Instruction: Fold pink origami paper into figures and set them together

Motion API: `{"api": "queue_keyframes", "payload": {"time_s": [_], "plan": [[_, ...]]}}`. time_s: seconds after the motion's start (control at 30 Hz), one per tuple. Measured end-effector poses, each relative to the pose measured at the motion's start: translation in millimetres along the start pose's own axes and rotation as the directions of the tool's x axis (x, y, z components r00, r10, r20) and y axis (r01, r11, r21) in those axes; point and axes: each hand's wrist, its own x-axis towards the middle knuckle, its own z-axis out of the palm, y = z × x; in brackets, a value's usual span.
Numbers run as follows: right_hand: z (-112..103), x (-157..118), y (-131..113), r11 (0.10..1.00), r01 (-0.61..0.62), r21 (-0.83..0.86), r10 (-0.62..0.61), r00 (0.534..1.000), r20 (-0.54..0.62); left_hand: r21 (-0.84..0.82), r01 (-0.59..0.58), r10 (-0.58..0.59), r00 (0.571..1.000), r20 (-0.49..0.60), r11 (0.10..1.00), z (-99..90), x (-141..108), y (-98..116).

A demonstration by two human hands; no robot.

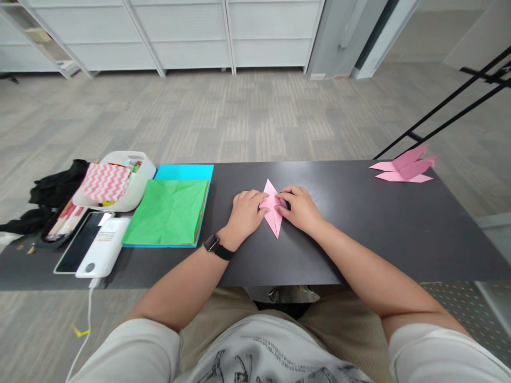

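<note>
A pink sheet of origami paper (273, 211), folded into a narrow diamond, lies on the dark table in front of me. One point faces away from me and the other faces my body. My left hand (246, 211) grips its left edge between thumb and fingers. From the other side, my right hand (300, 208) pinches the right edge, fingertips on the paper. Parts of both side corners are hidden under the fingers.
Folded pink paper pieces (407, 166) rest at the table's far right corner. On the left lie a stack of green and blue paper (170, 213), a white basket (139, 183), a phone (80, 242), a white power bank (104, 247) with a cable and black cloth (59, 183).
</note>
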Motion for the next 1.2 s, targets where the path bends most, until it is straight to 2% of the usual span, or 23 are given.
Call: {"api": "queue_keyframes", "payload": {"time_s": [0.2,0.4,0.57,0.77,0.9,1.0,1.2], "plan": [[6.5,2.5,4.3,0.993,-0.071,0.095,0.072,0.997,-0.004,-0.005,0.03,-0.03,0.999,-0.034,1.0,8.2,3.2,-1.4],[12.1,2.3,6.6,0.992,-0.088,0.087,0.091,0.995,-0.042,-0.125,0.068,-0.078,0.994,-0.076,0.99,17.7,9.3,-4.9],[15.0,4.1,10.2,0.988,-0.101,0.118,0.105,0.994,-0.029,-0.166,0.067,-0.081,0.994,-0.079,0.984,17.5,11.0,-4.0],[9.2,7.4,10.3,0.961,-0.143,0.237,0.15,0.989,-0.011,-0.166,0.068,-0.079,0.995,-0.061,0.984,16.9,10.7,-4.3],[5.1,6.8,6.8,0.959,-0.088,0.268,0.098,0.995,-0.023,-0.155,0.069,-0.079,0.995,-0.058,0.985,17.8,10.9,-4.8],[5.8,5.3,5.5,0.974,-0.034,0.224,0.044,0.998,-0.038,-0.151,0.065,-0.075,0.995,-0.061,0.986,17.4,11.1,-4.6],[10.5,4.6,8.4,0.992,-0.007,0.127,0.011,1.0,-0.028,-0.129,0.043,-0.051,0.997,-0.058,0.991,14.9,11.0,-6.3]]}}
